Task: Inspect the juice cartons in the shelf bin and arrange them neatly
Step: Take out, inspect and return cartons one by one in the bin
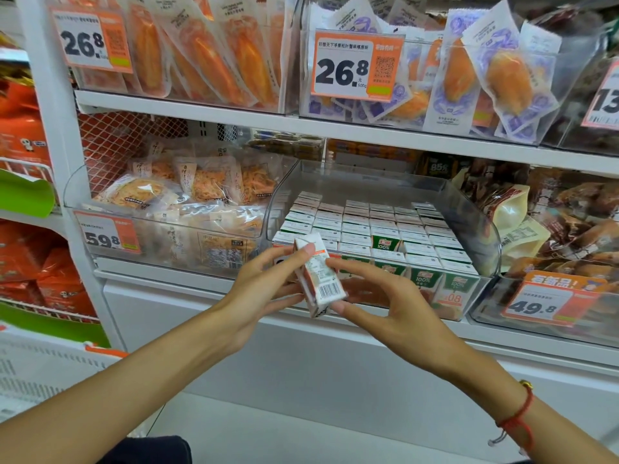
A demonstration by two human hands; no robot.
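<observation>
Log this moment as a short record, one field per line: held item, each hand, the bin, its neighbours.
held item: one juice carton, tilted, barcode facing the camera, in front of the bin
left hand: pinches the carton's left side
right hand: fingertips hold its right side
bin: clear shelf bin, cartons upright in neat rows
neighbours: snack packs left, brown pouches right

Both hands hold one small juice carton (320, 274) tilted in front of the clear shelf bin (469, 226), barcode side up. The left hand (264, 279) grips its upper end with thumb and fingers; the right hand (378, 296) pinches its lower part. Behind it, rows of upright juice cartons (375, 229) fill the bin. A red cord bracelet (517, 418) circles the right wrist
</observation>
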